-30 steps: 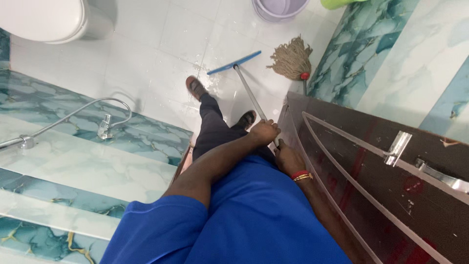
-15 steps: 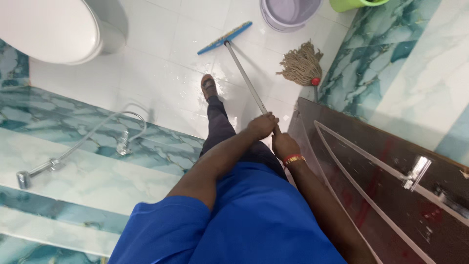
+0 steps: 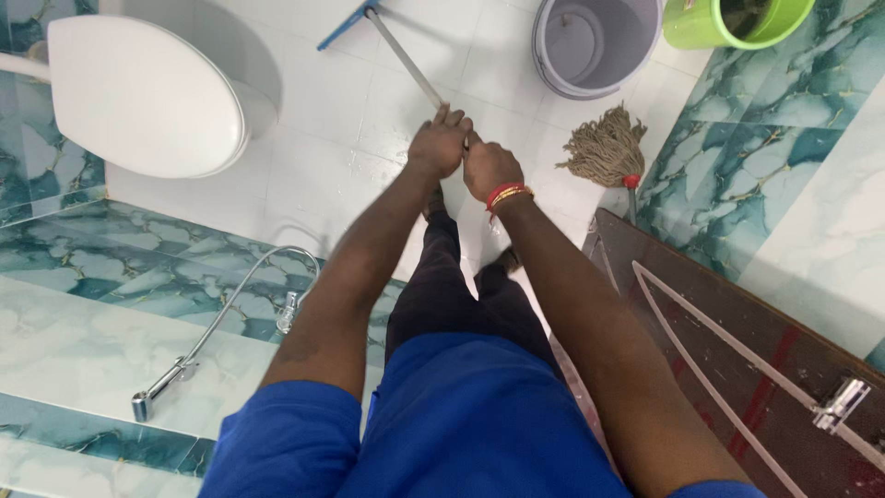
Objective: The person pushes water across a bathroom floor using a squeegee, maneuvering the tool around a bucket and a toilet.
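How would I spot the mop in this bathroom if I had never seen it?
Start at the dark brown door on the right. Just past its far edge, below the grey bucket, lies the mop on the white floor. It alone is a bundle of beige strings with a red collar.

white toilet [image 3: 147, 97] with lid down at 10 o'clock, grey bucket [image 3: 595, 46] at 1 o'clock, green bucket [image 3: 733, 20] right next to it, string mop [image 3: 604, 148] lying just below, hand sprayer hose [image 3: 230, 314] at 8 o'clock, dark wooden door [image 3: 747, 369] at 4 o'clock
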